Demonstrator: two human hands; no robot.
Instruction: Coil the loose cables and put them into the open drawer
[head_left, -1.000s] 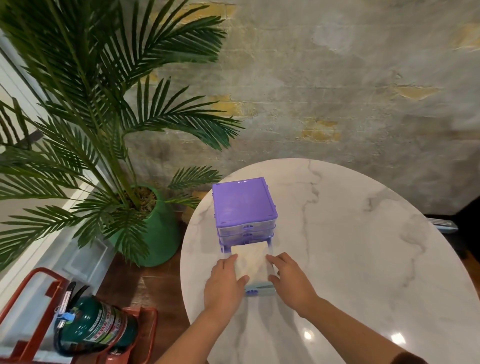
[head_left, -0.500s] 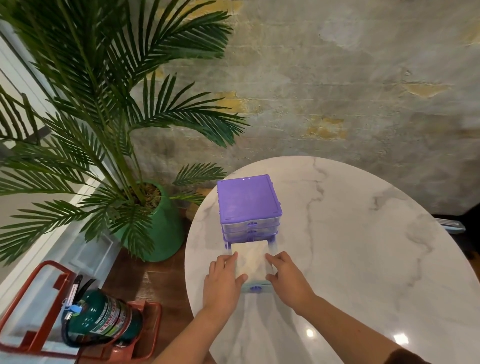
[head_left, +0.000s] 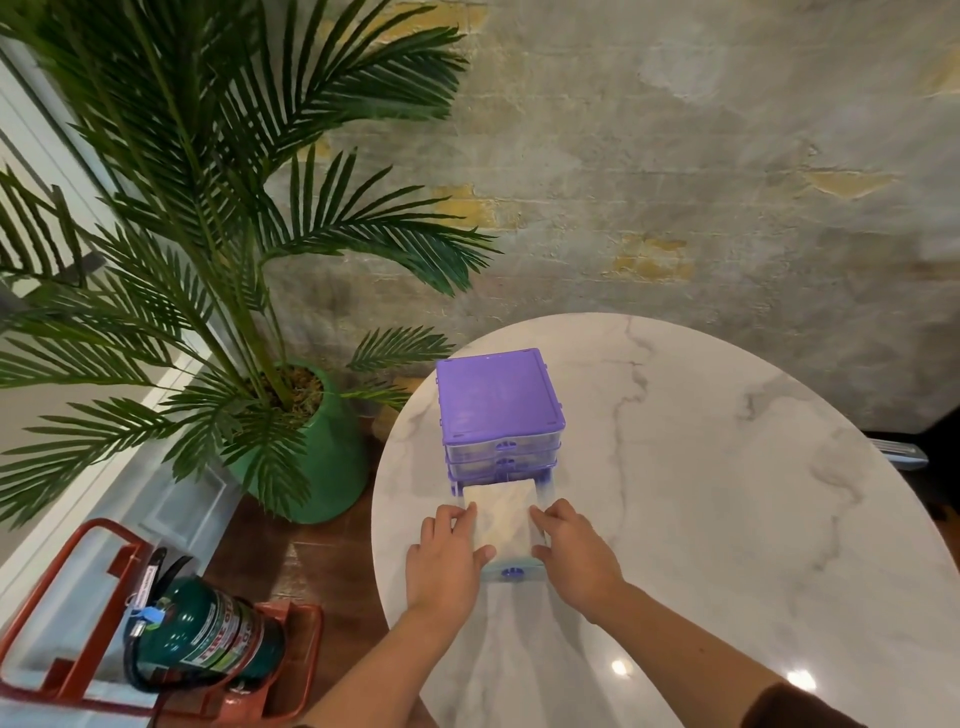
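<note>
A small purple drawer unit stands near the left edge of the round marble table. Its bottom drawer, clear with a purple knob, is pulled out toward me and shows a pale cream inside. My left hand holds the drawer's left side, thumb at the front rim. On the right side wall my right hand rests, fingers curled over the edge. No cable shows anywhere in view.
A palm in a green pot stands on the floor left of the table. A green fire extinguisher lies in a red stand at lower left. A rough wall is behind.
The drawer has slid a little farther in toward the unit under both hands. The view has shifted slightly.
</note>
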